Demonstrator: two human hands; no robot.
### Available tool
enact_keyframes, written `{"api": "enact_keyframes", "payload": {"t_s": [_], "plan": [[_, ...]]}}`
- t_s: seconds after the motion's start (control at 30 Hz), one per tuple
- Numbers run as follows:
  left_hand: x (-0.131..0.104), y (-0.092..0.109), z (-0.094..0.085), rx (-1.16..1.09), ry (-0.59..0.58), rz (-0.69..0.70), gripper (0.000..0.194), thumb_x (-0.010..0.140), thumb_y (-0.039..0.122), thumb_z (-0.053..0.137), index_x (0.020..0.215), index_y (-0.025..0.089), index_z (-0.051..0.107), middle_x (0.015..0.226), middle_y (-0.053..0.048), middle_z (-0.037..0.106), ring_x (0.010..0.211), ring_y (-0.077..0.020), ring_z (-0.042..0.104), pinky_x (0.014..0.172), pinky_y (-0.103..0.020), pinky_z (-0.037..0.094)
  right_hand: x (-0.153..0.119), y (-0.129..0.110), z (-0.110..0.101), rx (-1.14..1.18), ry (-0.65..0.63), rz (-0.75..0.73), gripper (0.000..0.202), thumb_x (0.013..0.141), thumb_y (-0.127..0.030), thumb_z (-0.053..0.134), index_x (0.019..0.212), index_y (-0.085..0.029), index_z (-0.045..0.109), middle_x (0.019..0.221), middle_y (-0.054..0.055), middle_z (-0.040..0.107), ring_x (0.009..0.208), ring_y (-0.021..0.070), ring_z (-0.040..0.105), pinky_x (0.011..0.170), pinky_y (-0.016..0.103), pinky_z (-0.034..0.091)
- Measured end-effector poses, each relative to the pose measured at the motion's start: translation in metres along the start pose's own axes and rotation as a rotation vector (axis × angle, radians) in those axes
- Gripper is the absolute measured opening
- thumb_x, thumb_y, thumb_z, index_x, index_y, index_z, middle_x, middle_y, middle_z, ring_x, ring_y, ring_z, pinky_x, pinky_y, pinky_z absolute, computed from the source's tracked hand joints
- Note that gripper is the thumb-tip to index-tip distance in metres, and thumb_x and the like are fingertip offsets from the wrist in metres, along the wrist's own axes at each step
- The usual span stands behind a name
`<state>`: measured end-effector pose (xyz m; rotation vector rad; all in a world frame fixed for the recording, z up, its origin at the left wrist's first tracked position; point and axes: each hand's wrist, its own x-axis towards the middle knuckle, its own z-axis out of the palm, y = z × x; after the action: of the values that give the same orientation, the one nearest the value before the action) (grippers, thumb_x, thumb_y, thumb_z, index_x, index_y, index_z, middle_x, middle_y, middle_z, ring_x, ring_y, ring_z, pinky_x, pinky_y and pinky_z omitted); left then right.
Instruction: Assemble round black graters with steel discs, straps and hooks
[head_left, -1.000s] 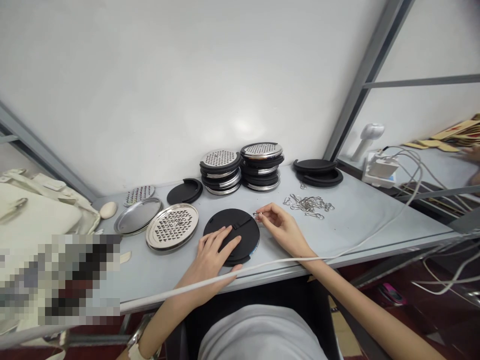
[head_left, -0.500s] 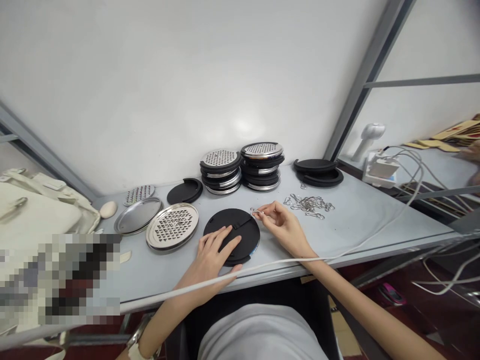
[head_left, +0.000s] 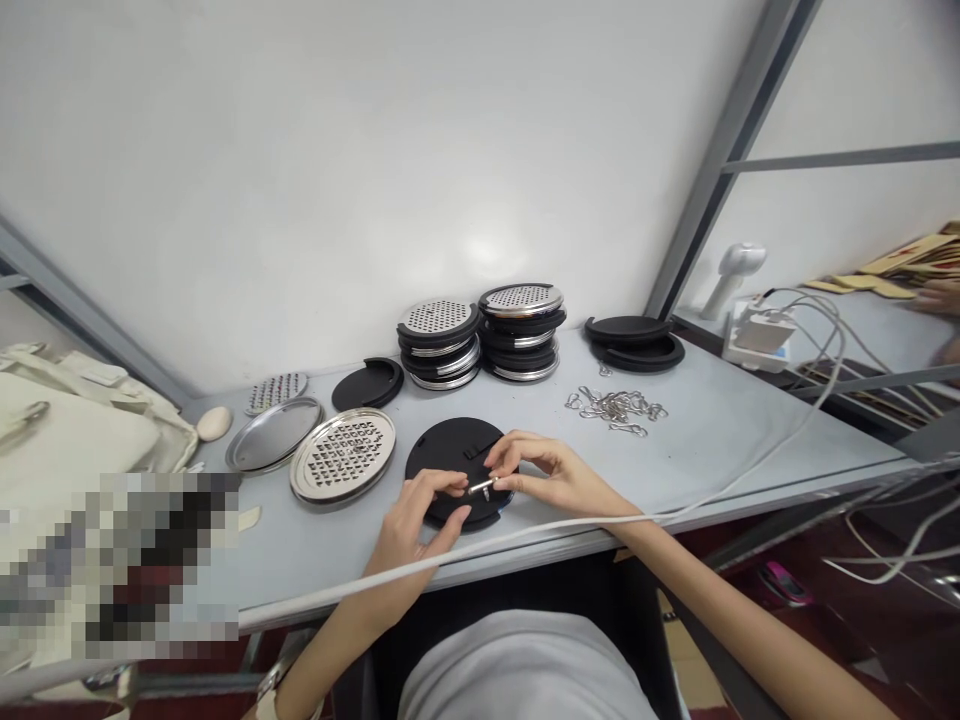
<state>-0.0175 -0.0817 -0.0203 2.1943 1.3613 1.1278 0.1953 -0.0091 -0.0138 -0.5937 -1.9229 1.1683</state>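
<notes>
On the desk in front of me lies a round black disc (head_left: 450, 440) with a strap-like strip across its top. Above it, my right hand (head_left: 547, 475) pinches a small metal hook clip (head_left: 482, 486) between thumb and fingers. My left hand (head_left: 416, 515) rests at the disc's near left side, its thumb apart from the fingers and its fingertips close to the clip's left end. Whether those fingertips touch the clip is hard to tell. A loose heap of similar metal clips (head_left: 619, 405) lies to the right.
Two stacks of black-rimmed round graters (head_left: 439, 318) stand by the wall. Left are a coarse grater disc (head_left: 343, 455), a plain metal disc (head_left: 274, 435) and a black holder (head_left: 367, 385). More black holders (head_left: 637, 350) sit right. A white cable (head_left: 720, 495) crosses the front.
My right hand has moved left with the metal clip, from beside the disc to over it. My left hand has lifted its spread fingers off the disc's middle and drawn back slightly.
</notes>
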Motion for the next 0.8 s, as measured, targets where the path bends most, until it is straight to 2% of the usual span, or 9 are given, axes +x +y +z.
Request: {"api": "enact_keyframes", "payload": {"t_s": [0.1,0.17,0.33,0.47,0.53,0.63,0.7,0.8], "plan": [[0.000,-0.001,0.003,-0.044,0.056,0.056,0.010,0.089,0.020,0.052,0.096,0.021,0.058,0.091,-0.002,0.060,0.084,-0.0135,0.057,0.075,-0.025,0.045,-0.001,0.000,0.001,-0.038,-0.065,0.002,0.014,0.081,-0.030,0.065,0.075,-0.018,0.066,0.099,0.006,0.061,0.093,0.0165,0.059,0.085,0.031,0.045],[0.000,0.000,0.003,-0.053,0.060,0.082,0.008,0.089,0.018,0.052,0.090,0.020,0.060,0.087,-0.001,0.059,0.081,-0.0125,0.057,0.073,-0.023,0.045,-0.001,0.000,0.002,-0.046,-0.089,0.004,0.013,0.081,-0.030,0.064,0.076,-0.018,0.066,0.101,0.006,0.061,0.093,0.0158,0.059,0.085,0.030,0.045],[0.000,0.003,0.003,-0.058,0.013,0.078,0.006,0.087,0.018,0.056,0.092,0.019,0.059,0.088,-0.002,0.060,0.080,-0.0122,0.056,0.073,-0.024,0.045,-0.001,-0.001,0.001,-0.041,-0.110,-0.010,0.013,0.082,-0.029,0.063,0.077,-0.018,0.066,0.100,0.006,0.060,0.093,0.0151,0.059,0.084,0.029,0.046],[-0.001,0.004,0.002,-0.021,0.069,0.124,0.008,0.088,0.015,0.053,0.092,0.018,0.059,0.087,-0.003,0.060,0.080,-0.0125,0.057,0.073,-0.024,0.045,-0.002,-0.004,0.002,-0.086,-0.132,-0.026,0.013,0.082,-0.030,0.064,0.077,-0.018,0.066,0.101,0.006,0.060,0.095,0.0153,0.058,0.086,0.030,0.045],[-0.001,0.005,0.000,0.004,0.104,0.155,0.009,0.087,0.014,0.054,0.093,0.018,0.059,0.088,-0.003,0.060,0.082,-0.0130,0.057,0.075,-0.025,0.045,-0.003,-0.007,0.002,-0.117,-0.159,-0.042,0.013,0.080,-0.031,0.066,0.083,-0.018,0.067,0.101,0.005,0.061,0.097,0.0159,0.056,0.088,0.030,0.043],[-0.001,0.008,-0.002,0.034,0.133,0.223,0.014,0.086,0.010,0.055,0.096,0.018,0.058,0.089,-0.003,0.061,0.086,-0.0135,0.058,0.079,-0.026,0.045,-0.004,-0.011,0.002,-0.136,-0.194,-0.047,0.026,0.077,-0.032,0.069,0.100,-0.020,0.065,0.102,0.005,0.061,0.100,0.0170,0.055,0.091,0.032,0.042],[-0.002,0.010,-0.003,0.042,0.128,0.268,0.017,0.085,0.007,0.055,0.096,0.018,0.058,0.090,-0.002,0.062,0.088,-0.0137,0.058,0.083,-0.028,0.045,-0.004,-0.014,0.002,-0.134,-0.216,-0.044,0.033,0.079,-0.033,0.066,0.110,-0.021,0.061,0.105,0.005,0.061,0.101,0.0172,0.054,0.092,0.033,0.041],[-0.004,0.013,-0.002,0.050,0.101,0.309,0.021,0.084,0.003,0.054,0.098,0.018,0.057,0.091,-0.002,0.062,0.088,-0.0135,0.057,0.085,-0.030,0.043,-0.004,-0.015,0.001,-0.143,-0.301,-0.075,0.029,0.086,-0.032,0.059,0.112,-0.022,0.063,0.109,0.005,0.061,0.103,0.0167,0.052,0.095,0.033,0.039]]}}
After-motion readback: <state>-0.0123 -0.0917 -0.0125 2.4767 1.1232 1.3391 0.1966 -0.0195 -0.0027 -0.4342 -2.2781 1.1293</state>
